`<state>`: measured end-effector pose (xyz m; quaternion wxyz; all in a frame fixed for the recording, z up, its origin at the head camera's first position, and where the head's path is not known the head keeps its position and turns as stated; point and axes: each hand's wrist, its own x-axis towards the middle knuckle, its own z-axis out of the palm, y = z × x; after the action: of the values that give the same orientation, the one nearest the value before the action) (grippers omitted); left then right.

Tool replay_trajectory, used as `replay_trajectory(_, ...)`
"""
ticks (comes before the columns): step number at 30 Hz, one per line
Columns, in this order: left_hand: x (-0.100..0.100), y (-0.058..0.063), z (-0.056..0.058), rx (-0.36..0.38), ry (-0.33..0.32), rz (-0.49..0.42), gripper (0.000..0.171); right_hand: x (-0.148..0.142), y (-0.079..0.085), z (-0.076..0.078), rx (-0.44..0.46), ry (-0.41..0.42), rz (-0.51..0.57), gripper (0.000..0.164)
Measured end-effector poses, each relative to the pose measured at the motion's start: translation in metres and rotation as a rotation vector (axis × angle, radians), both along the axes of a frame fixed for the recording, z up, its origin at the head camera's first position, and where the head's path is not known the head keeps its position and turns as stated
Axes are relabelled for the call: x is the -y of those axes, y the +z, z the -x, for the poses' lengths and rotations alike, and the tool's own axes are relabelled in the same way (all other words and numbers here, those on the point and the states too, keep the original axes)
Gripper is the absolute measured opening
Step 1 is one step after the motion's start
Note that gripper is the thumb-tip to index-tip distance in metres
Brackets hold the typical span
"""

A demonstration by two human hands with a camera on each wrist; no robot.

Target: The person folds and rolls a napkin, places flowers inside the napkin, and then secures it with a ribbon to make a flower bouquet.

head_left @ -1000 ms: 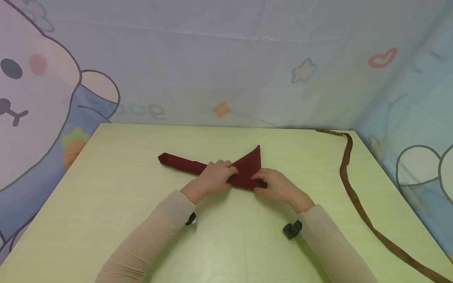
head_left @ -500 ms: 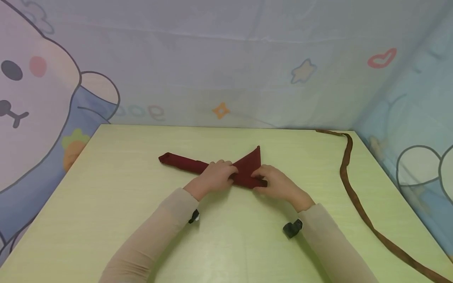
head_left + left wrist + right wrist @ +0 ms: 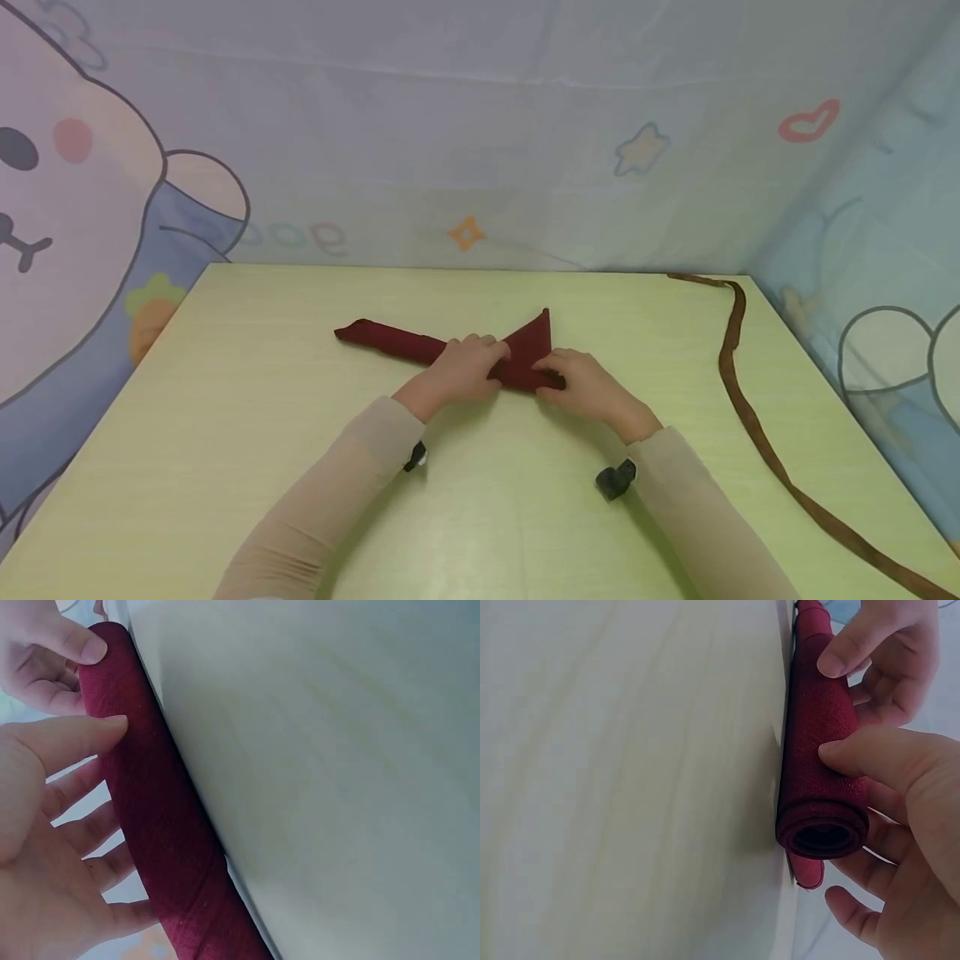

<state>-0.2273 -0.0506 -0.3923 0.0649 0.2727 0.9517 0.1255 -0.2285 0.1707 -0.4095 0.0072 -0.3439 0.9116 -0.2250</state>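
A dark red cloth (image 3: pixel 528 354) lies rolled into a long tube across the middle of the table, one flat pointed corner spread out at its far side. My left hand (image 3: pixel 467 368) holds the tube near its middle; in the left wrist view the thumb is on the near face of the roll (image 3: pixel 161 802) and the fingers reach round the far side. At the right end my right hand (image 3: pixel 588 385) grips the roll between thumb and fingers. The right wrist view shows the spiral layers at the open end of the roll (image 3: pixel 821 825). My palms hide part of it.
A long brown strip (image 3: pixel 757 433) winds along the right side of the pale table (image 3: pixel 480 517), from the back edge to the front right corner. A printed curtain (image 3: pixel 375 125) hangs behind and beside the table.
Both hands have rolled the cloth slightly away from me, and its right end has shifted a little up. The left end's tip has turned. My left hand has slid slightly right.
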Motion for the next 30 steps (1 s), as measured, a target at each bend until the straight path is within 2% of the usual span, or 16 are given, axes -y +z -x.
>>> replay_trajectory(3, -0.001, 0.000, 0.000, -0.008, 0.006, -0.005, 0.032, 0.000, 0.000, 0.001, 0.000, 0.001, 0.003, 0.032)
replay_trajectory(11, -0.002, -0.004, 0.006, -0.027, 0.012, 0.021, 0.029, 0.005, 0.003, -0.001, -0.016, -0.058, 0.031, 0.033)
replay_trajectory(18, -0.001, -0.003, 0.006, 0.021, 0.027, 0.043, 0.032, 0.007, 0.003, 0.000, 0.037, -0.054, 0.038, 0.030)
replay_trajectory(24, 0.000, 0.001, -0.003, 0.105, 0.024, 0.033, 0.033, 0.005, 0.003, -0.002, 0.062, 0.005, 0.031, 0.029)
replay_trajectory(30, 0.004, 0.002, -0.017, 0.120, 0.011, 0.020, 0.030, 0.004, 0.000, -0.012, 0.067, 0.056, 0.039, 0.028)
